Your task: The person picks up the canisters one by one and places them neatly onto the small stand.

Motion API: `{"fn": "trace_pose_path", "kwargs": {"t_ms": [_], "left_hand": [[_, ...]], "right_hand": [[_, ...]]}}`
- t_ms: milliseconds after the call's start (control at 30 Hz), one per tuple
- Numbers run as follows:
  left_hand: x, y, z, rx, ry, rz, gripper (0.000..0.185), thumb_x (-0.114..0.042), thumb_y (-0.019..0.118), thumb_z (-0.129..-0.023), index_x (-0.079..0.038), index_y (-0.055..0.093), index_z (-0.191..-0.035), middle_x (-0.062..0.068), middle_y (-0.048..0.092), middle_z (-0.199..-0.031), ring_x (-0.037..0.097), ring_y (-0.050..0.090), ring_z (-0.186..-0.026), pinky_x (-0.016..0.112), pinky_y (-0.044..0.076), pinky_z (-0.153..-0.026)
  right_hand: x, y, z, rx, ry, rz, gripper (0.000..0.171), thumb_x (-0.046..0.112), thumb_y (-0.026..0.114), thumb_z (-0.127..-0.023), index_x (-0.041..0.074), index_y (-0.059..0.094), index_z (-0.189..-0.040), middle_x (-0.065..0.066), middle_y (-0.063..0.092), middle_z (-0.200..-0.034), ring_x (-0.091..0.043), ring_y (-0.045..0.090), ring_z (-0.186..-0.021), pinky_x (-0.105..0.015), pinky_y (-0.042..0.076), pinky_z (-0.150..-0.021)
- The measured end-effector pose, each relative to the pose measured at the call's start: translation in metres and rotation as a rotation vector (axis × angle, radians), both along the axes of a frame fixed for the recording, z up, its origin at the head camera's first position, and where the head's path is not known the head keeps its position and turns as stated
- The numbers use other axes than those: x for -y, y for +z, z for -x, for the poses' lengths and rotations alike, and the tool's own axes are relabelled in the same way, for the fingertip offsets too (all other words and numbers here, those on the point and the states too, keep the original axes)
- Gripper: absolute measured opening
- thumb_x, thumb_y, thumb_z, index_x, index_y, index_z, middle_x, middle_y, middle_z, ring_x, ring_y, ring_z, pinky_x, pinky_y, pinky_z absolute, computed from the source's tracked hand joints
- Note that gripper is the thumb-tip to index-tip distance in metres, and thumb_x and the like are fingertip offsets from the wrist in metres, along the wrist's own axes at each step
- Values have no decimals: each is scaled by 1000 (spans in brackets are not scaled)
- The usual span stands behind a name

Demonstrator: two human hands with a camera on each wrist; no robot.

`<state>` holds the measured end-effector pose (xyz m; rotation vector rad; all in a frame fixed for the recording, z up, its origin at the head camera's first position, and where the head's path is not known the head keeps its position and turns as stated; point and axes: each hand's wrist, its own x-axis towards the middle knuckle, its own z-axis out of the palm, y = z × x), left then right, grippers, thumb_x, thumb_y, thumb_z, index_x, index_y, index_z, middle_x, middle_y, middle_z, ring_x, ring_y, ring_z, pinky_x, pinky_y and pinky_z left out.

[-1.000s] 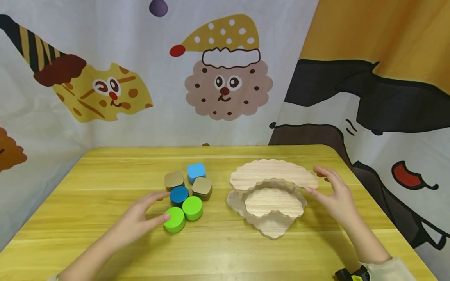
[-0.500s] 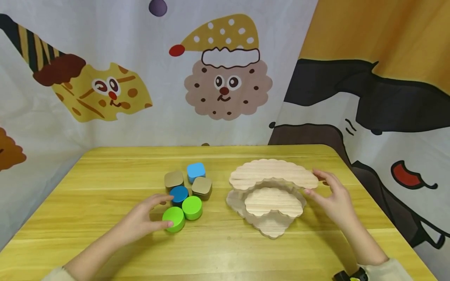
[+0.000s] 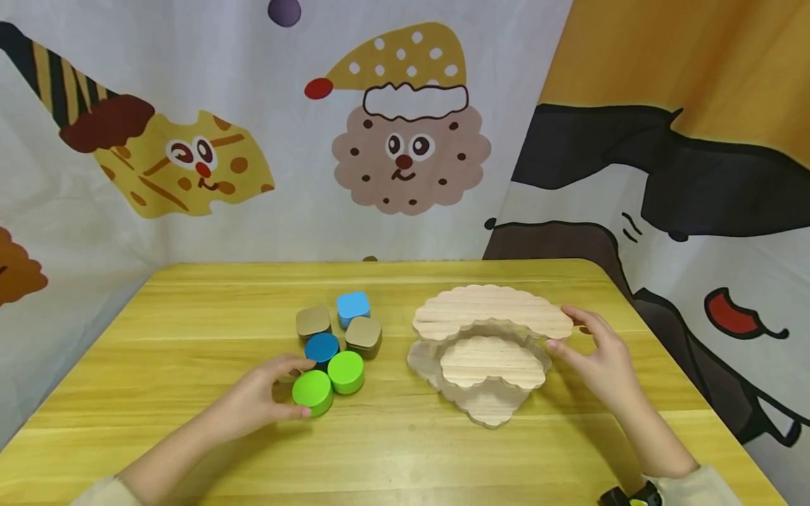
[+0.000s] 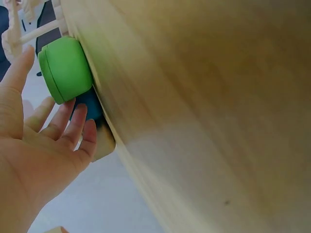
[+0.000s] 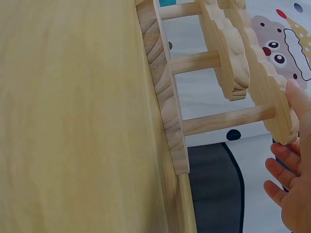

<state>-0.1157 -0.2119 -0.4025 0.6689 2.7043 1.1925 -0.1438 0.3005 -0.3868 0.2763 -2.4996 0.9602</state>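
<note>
My left hand (image 3: 253, 397) is at the near green round block (image 3: 313, 392), thumb at its near side and fingers between it and a dark blue round block (image 3: 322, 347). In the left wrist view, the fingers are loosely bent below the green block (image 4: 68, 70), and a small gap shows at the thumb. My right hand (image 3: 598, 355) pinches the right end of the top tier of a wooden tiered stand (image 3: 487, 309). From the right wrist, its scalloped shelves (image 5: 233, 58) stand on dowels above a base board (image 5: 163, 82).
Another green round block (image 3: 346, 372), two tan blocks (image 3: 313, 322) with rounded corners and a light blue block (image 3: 353, 308) stand grouped left of the stand. The wooden table (image 3: 405, 450) ends at a printed cloth (image 3: 405, 232) behind.
My left hand has moved slightly nearer and right, bringing its thumb and fingers further around the near green block. My right hand has closed in slightly on the stand's edge.
</note>
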Motion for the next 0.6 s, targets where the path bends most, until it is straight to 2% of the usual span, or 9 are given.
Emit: {"fn": "trace_pose_path", "kwargs": {"t_ms": [67, 300, 467, 600], "left_hand": [[-1, 0, 1, 17, -4, 3, 70, -40, 81, -74, -6, 56, -129, 6, 57, -125, 23, 56, -105, 48, 46, -89], [-2, -2, 2, 49, -6, 3, 68, -37, 82, -74, -7, 56, -130, 9, 56, -128, 30, 54, -112, 49, 44, -92], [-2, -3, 3, 51, -7, 4, 67, -37, 82, -75, -8, 57, -129, 8, 56, -128, 29, 54, -112, 47, 45, -91], [-2, -4, 3, 48, -8, 3, 66, -37, 82, -74, -8, 57, -128, 8, 56, -127, 26, 55, -109, 43, 47, -89]], "right_hand": [[0, 1, -1, 7, -5, -3, 61, 18, 80, -79, 4, 54, -133, -16, 55, -125, -35, 50, -106, -38, 35, -85], [1, 2, -1, 3, -8, 2, 60, 18, 81, -78, 3, 55, -131, -16, 57, -122, -33, 50, -104, -20, 32, -83], [3, 4, -1, 9, -18, 5, 60, 19, 81, -78, 1, 55, -130, -16, 57, -121, -33, 50, -104, -19, 31, -84], [6, 5, -2, 36, -37, 8, 61, 21, 80, -79, 2, 55, -130, -16, 57, -119, -33, 48, -105, -28, 33, -85]]}}
